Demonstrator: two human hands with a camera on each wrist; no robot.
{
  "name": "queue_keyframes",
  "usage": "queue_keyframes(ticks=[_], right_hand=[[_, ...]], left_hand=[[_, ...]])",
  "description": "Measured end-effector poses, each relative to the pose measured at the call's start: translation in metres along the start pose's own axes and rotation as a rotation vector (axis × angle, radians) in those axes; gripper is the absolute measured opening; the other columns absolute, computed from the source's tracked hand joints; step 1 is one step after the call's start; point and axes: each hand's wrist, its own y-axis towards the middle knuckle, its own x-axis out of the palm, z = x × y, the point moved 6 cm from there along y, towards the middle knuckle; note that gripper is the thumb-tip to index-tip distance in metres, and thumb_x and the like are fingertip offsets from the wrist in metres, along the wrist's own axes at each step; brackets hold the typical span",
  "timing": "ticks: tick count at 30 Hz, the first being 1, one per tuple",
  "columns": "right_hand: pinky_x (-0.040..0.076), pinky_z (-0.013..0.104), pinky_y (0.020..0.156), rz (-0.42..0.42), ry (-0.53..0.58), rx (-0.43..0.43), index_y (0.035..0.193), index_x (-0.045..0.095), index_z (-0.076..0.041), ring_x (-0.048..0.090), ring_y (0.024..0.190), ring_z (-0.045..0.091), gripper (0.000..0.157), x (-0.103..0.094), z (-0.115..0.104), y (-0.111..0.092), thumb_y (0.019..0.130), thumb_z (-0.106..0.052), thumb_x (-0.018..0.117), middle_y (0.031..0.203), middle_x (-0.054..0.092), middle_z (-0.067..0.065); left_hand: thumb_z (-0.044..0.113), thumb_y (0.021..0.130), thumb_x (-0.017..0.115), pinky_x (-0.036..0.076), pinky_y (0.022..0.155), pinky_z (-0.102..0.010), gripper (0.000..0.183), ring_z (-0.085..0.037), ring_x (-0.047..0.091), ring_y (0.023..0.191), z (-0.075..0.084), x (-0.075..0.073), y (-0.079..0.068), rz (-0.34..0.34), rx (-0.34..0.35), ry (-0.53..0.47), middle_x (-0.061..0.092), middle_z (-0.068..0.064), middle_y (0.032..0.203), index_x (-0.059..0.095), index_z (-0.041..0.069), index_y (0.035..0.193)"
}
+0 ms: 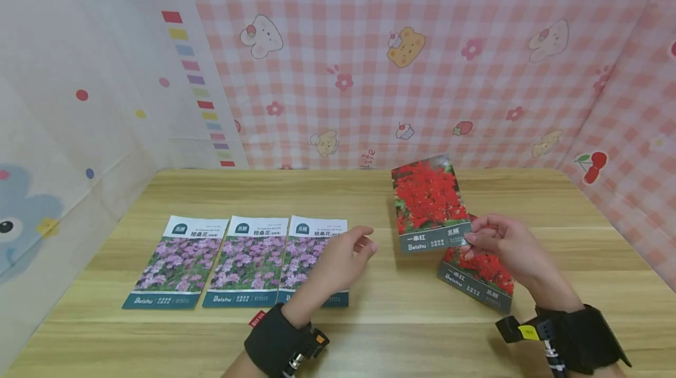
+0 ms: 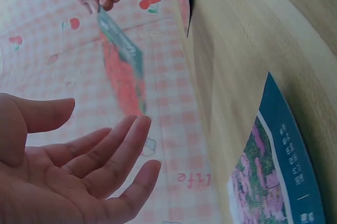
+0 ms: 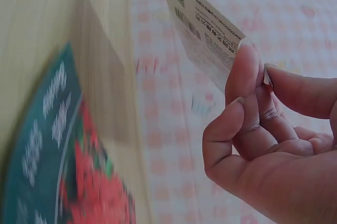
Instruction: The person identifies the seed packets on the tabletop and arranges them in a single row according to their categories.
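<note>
My right hand (image 1: 507, 255) pinches one lower corner of a seed packet with red flowers (image 1: 430, 199), held up off the table and slightly tilted. In the right wrist view the printed back of that packet (image 3: 202, 32) faces the camera, with thumb and fingertips on its edge. Below it on the table lies a second red-flower seed packet (image 1: 475, 281), partly covered by the hand and the raised packet. My left hand (image 1: 338, 260) hovers with loosely bent fingers and holds nothing. Under it, the rightmost purple-flower seed packet (image 1: 301, 257) is partly hidden.
Two more purple-flower packets, one at the far left (image 1: 176, 263) and one in the middle (image 1: 247, 263), complete a row on the wooden table (image 1: 369, 343). Patterned cloth walls (image 1: 364, 114) rise behind and at both sides. Each wrist wears a black band (image 1: 277, 340) with a camera.
</note>
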Motion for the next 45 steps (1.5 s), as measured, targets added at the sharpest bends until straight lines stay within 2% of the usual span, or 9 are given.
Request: queue_keyframes(ticks=[4, 9, 14, 19, 25, 29, 33, 38, 45], right_hand=[[0.054, 0.032, 0.068, -0.060, 0.038, -0.029, 0.095, 0.046, 0.009, 0.064, 0.069, 0.019, 0.012, 0.019, -0.006, -0.001, 0.090, 0.000, 0.053, 0.079, 0.065, 0.009], [0.053, 0.033, 0.070, -0.121, 0.098, -0.022, 0.094, 0.047, 0.006, 0.065, 0.070, 0.020, 0.011, 0.039, -0.010, -0.001, 0.090, -0.001, 0.054, 0.076, 0.065, 0.009], [0.053, 0.033, 0.071, -0.155, 0.156, -0.025, 0.093, 0.048, 0.003, 0.065, 0.069, 0.020, 0.008, 0.050, -0.008, -0.001, 0.089, 0.000, 0.054, 0.075, 0.065, 0.008], [0.053, 0.035, 0.072, -0.167, 0.099, 0.021, 0.092, 0.046, 0.007, 0.065, 0.070, 0.023, 0.007, 0.057, -0.003, 0.000, 0.090, 0.002, 0.050, 0.077, 0.065, 0.016], [0.053, 0.040, 0.067, -0.174, 0.009, 0.153, 0.089, 0.048, 0.003, 0.064, 0.068, 0.026, 0.004, 0.064, 0.008, 0.001, 0.088, 0.006, 0.047, 0.078, 0.064, 0.021], [0.054, 0.040, 0.063, -0.190, -0.020, 0.194, 0.090, 0.048, 0.007, 0.063, 0.065, 0.026, 0.004, 0.069, 0.014, 0.001, 0.087, 0.005, 0.050, 0.077, 0.064, 0.019], [0.054, 0.037, 0.059, -0.206, -0.071, 0.204, 0.090, 0.047, 0.011, 0.062, 0.061, 0.024, 0.012, 0.073, 0.020, 0.002, 0.087, 0.002, 0.055, 0.073, 0.064, 0.017], [0.051, 0.032, 0.052, -0.228, -0.156, 0.192, 0.085, 0.050, 0.007, 0.060, 0.056, 0.022, 0.007, 0.076, 0.025, 0.002, 0.087, 0.002, 0.055, 0.067, 0.063, 0.014], [0.050, 0.032, 0.050, -0.279, -0.194, 0.214, 0.082, 0.052, 0.005, 0.057, 0.054, 0.018, 0.008, 0.082, 0.032, 0.001, 0.087, -0.001, 0.057, 0.065, 0.061, 0.011]], left_hand=[[0.020, 0.095, 0.050, 0.049, 0.079, -0.037, 0.039, -0.026, 0.060, 0.096, -0.009, 0.001, 0.002, -0.028, -0.058, -0.091, 0.062, -0.012, 0.106, 0.048, -0.002, 0.128], [0.019, 0.094, 0.052, 0.050, 0.075, -0.036, 0.040, -0.025, 0.062, 0.091, -0.015, -0.003, 0.003, 0.015, -0.088, -0.201, 0.064, -0.013, 0.100, 0.048, -0.003, 0.127], [0.019, 0.093, 0.053, 0.050, 0.066, -0.032, 0.040, -0.023, 0.063, 0.085, -0.021, -0.010, 0.003, 0.060, -0.125, -0.219, 0.066, -0.010, 0.095, 0.049, -0.002, 0.127], [0.019, 0.091, 0.055, 0.048, 0.058, -0.028, 0.043, -0.025, 0.064, 0.079, -0.026, -0.011, 0.004, 0.041, -0.159, -0.248, 0.066, -0.010, 0.089, 0.047, -0.003, 0.128], [0.022, 0.091, 0.057, 0.046, 0.058, -0.029, 0.046, -0.025, 0.063, 0.076, -0.030, -0.008, 0.003, -0.025, -0.193, -0.186, 0.065, -0.007, 0.084, 0.045, -0.001, 0.130], [0.023, 0.090, 0.058, 0.046, 0.058, -0.030, 0.047, -0.023, 0.062, 0.073, -0.032, -0.005, 0.002, -0.073, -0.207, -0.125, 0.064, -0.006, 0.081, 0.046, -0.002, 0.129], [0.024, 0.090, 0.059, 0.043, 0.053, -0.029, 0.045, -0.020, 0.061, 0.068, -0.035, -0.002, 0.001, -0.123, -0.229, -0.079, 0.063, -0.005, 0.076, 0.049, -0.004, 0.124], [0.023, 0.089, 0.059, 0.041, 0.049, -0.027, 0.036, -0.018, 0.060, 0.062, -0.036, 0.002, 0.001, -0.163, -0.230, -0.034, 0.062, -0.005, 0.070, 0.057, -0.005, 0.111], [0.022, 0.089, 0.060, 0.042, 0.048, -0.027, 0.026, -0.018, 0.060, 0.058, -0.041, 0.008, 0.001, -0.195, -0.224, 0.008, 0.062, -0.005, 0.065, 0.061, -0.004, 0.095]])
